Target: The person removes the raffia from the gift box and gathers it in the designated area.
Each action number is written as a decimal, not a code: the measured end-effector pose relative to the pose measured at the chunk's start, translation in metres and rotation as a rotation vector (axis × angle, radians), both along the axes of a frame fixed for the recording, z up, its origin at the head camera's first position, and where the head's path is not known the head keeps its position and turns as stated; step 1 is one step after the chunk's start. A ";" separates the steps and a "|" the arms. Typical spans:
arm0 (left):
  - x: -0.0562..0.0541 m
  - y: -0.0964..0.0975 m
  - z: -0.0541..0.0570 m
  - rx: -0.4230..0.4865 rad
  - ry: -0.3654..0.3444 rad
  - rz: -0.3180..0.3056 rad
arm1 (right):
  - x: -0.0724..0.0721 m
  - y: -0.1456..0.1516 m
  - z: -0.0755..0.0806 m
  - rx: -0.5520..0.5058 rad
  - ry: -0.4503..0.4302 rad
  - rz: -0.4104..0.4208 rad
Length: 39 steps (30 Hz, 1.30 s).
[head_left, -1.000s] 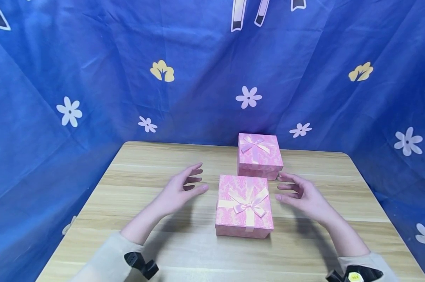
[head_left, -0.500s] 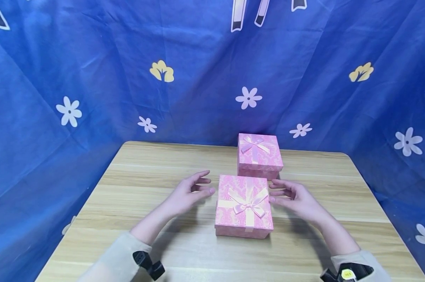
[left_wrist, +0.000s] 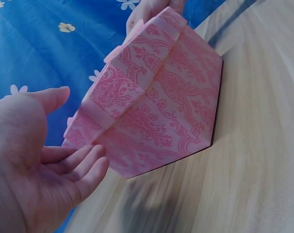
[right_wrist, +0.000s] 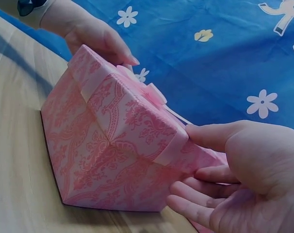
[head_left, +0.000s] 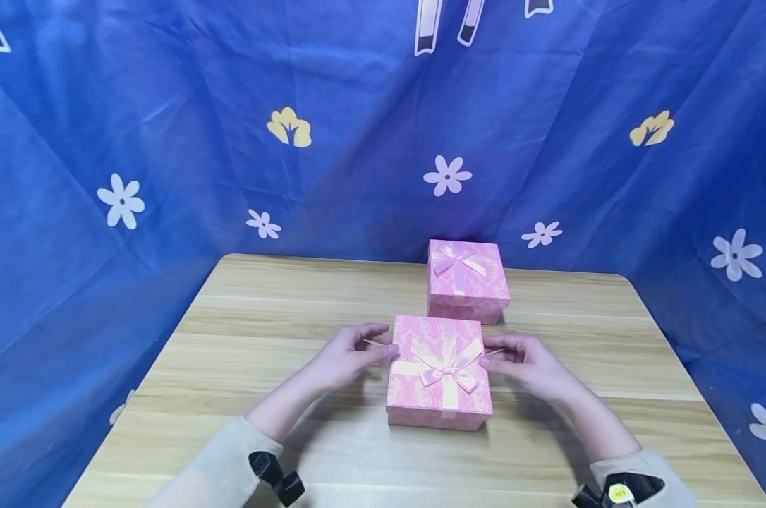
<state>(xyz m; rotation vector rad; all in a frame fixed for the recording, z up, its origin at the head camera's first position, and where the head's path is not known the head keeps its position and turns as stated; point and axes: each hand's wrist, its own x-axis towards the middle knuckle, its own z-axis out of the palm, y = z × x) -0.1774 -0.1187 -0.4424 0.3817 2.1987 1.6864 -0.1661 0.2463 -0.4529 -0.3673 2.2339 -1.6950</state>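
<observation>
A pink patterned gift box (head_left: 436,374) with a ribbon bow (head_left: 449,370) stands lidded on the wooden table, between both hands. My left hand (head_left: 351,355) is at its left side. In the left wrist view the left thumb (left_wrist: 57,98) is apart from the lid, while the fingers (left_wrist: 91,167) reach the box's side. At the right side is my right hand (head_left: 527,365); in the right wrist view its thumb tip (right_wrist: 195,133) meets the lid's edge, and the fingers (right_wrist: 190,206) lie by the side wall, loosely bent.
A second pink gift box (head_left: 465,279) with a bow sits behind the first, slightly to the right, near the table's (head_left: 262,296) back edge. A blue curtain (head_left: 357,141) with flower prints hangs behind and at both sides.
Both hands have moved inward to the front gift box, the left hand rightward and the right hand leftward. Their fingers now meet its sides. Neither box has moved.
</observation>
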 end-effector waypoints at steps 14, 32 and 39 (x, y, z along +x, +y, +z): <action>-0.003 0.005 -0.007 0.072 -0.112 0.006 | 0.000 0.001 -0.006 -0.143 -0.173 -0.029; 0.000 0.004 0.002 0.117 -0.147 0.007 | 0.003 -0.001 0.002 -0.243 -0.225 -0.026; 0.001 0.004 0.007 0.131 -0.155 0.035 | 0.005 -0.002 0.009 -0.275 -0.227 -0.030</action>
